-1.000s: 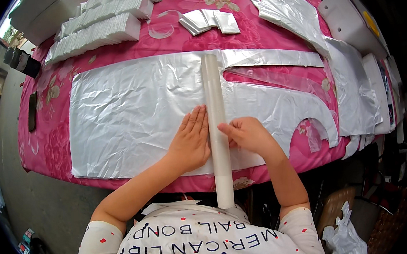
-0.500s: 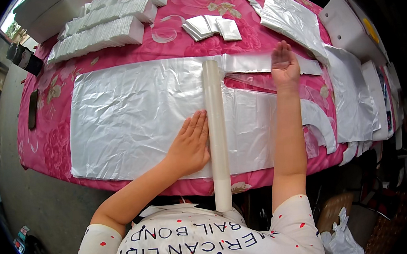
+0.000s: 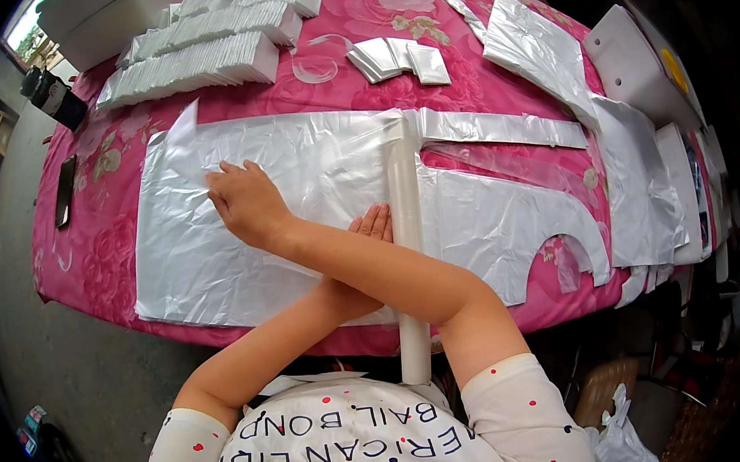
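A large white plastic sheet (image 3: 301, 166) with curved cut-outs on its right side lies flat on the pink flowered table (image 3: 105, 158). A long white rod (image 3: 405, 227) rests across the sheet, running from the far side to past the near edge. My right hand (image 3: 247, 203) reaches across my left arm and lies flat on the left half of the sheet. My left hand (image 3: 374, 224) presses the sheet just left of the rod; my right forearm covers most of it, so only the fingers show. Neither hand holds anything.
Rows of folded white bags (image 3: 193, 61) line the far left. A small folded pile (image 3: 398, 57) sits behind the sheet. More plastic sheets (image 3: 548, 44) and white boxes (image 3: 640, 71) crowd the right side. A dark phone (image 3: 66, 191) lies at the left edge.
My right hand went from beside the rod out to the far right of the sheet, then swung over my left arm onto the left half. My left hand stayed put.
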Action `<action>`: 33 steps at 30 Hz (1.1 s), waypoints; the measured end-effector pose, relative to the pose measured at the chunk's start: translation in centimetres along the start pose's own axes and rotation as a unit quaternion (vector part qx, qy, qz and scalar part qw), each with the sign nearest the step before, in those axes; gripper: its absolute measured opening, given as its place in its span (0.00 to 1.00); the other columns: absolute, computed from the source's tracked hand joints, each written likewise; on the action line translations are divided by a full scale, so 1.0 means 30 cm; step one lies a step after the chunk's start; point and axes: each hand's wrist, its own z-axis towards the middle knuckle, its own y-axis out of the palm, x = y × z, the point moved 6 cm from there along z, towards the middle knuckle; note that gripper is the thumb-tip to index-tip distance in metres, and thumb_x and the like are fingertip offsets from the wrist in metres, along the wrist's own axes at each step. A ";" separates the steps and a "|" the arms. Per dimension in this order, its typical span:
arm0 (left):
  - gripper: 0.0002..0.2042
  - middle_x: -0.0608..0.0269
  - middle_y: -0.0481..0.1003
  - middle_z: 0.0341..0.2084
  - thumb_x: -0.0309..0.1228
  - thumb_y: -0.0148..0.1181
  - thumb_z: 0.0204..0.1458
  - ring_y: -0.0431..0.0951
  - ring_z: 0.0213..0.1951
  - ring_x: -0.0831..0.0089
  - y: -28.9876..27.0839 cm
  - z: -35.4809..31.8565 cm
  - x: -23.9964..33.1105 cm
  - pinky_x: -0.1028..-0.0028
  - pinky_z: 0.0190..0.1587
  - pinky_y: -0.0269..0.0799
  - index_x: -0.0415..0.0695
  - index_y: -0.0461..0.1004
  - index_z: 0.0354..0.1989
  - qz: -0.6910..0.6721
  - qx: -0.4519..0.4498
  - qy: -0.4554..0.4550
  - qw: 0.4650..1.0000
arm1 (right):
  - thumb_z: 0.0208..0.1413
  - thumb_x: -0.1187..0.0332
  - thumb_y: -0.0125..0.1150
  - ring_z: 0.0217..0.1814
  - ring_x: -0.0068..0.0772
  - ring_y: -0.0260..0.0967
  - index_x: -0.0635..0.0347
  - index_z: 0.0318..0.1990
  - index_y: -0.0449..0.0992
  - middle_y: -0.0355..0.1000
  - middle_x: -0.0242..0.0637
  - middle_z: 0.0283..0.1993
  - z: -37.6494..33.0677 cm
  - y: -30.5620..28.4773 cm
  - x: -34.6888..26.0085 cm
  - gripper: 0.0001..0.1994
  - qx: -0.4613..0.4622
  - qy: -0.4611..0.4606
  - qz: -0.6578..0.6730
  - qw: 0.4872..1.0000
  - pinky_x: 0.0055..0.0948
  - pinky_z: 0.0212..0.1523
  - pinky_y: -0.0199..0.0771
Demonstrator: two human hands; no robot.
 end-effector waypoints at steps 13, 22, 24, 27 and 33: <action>0.26 0.53 0.56 0.60 0.31 0.44 0.54 0.69 0.46 0.68 -0.038 0.094 -0.229 0.71 0.49 0.65 0.37 0.52 0.62 -0.560 0.135 -0.152 0.803 | 0.51 0.65 0.57 0.64 0.48 0.54 0.63 0.52 0.67 0.64 0.45 0.57 -0.397 -0.467 -0.076 0.21 0.044 -0.054 -0.064 0.996 0.40 0.60 0.56; 0.33 0.50 0.59 0.55 0.49 0.31 0.60 0.73 0.44 0.59 0.036 0.288 -0.300 0.69 0.41 0.70 0.29 0.45 0.60 -0.790 0.032 -0.375 0.484 | 0.56 0.55 0.50 0.66 0.48 0.50 0.61 0.58 0.63 0.57 0.44 0.63 -0.674 -0.581 0.127 0.26 -0.042 0.020 -0.181 0.982 0.41 0.63 0.53; 0.32 0.49 0.59 0.56 0.50 0.31 0.60 0.73 0.43 0.59 0.019 0.279 -0.308 0.68 0.40 0.70 0.30 0.47 0.60 -0.785 0.036 -0.392 0.478 | 0.56 0.50 0.46 0.69 0.46 0.46 0.59 0.60 0.61 0.53 0.43 0.65 -0.657 -0.564 0.130 0.29 -0.085 0.003 -0.204 0.975 0.42 0.64 0.48; 0.32 0.50 0.60 0.56 0.51 0.31 0.59 0.74 0.40 0.61 -0.035 0.234 -0.364 0.69 0.39 0.70 0.33 0.50 0.59 -0.727 0.110 -0.397 0.549 | 0.56 0.45 0.42 0.70 0.45 0.41 0.57 0.61 0.59 0.50 0.40 0.67 -0.610 -0.516 0.133 0.31 -0.133 -0.025 -0.236 0.962 0.43 0.66 0.42; 0.31 0.54 0.61 0.57 0.53 0.29 0.59 0.73 0.28 0.74 -0.256 -0.045 -0.550 0.74 0.34 0.68 0.37 0.53 0.59 -0.633 0.200 -0.367 0.652 | 0.56 0.41 0.37 0.71 0.49 0.36 0.59 0.62 0.58 0.52 0.42 0.66 -0.354 -0.135 -0.055 0.34 -0.202 -0.143 -0.191 0.950 0.47 0.68 0.33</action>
